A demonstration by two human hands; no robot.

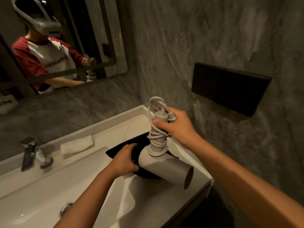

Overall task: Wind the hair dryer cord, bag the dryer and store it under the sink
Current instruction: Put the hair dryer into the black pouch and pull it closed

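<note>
So, R hand [176, 124] is wrapped round the dryer [164, 163] handle near its top end, fingers curled shut on it w/ thumb across the front, pinning the cord [157, 142] loops and the plug against the handle. Cord is wound in several turns down the handle, one loose loop sticking up above my fist. Dryer is tilted: handle up, barrel low, nozzle mouth pointing toward the counter [115, 129]'s front right corner and hanging just over that edge.

L hand [125, 162] is closed on the black bag [118, 150], gripping the fabric right beside the dryer's back end; fingers bent, thumb on top. Bag lies flat on the counter's right part, btw basin and back lip, partly under the dryer; can't tell if its mouth is open.

Edges: basin [49, 186] drops off just left of the bag, its rim running diagonally under my L forearm. Raised back lip runs along the wall behind the bag. Counter ends at right, dark gap beyond it down by the wall.

Room: rolled towel [77, 146] sits on the ledge well left of the bag, tap [28, 153] further left. Black wall panel [228, 88] is up on the right wall, above and apart from my R hand. Mirror [57, 43] on the back wall, upper left.
</note>
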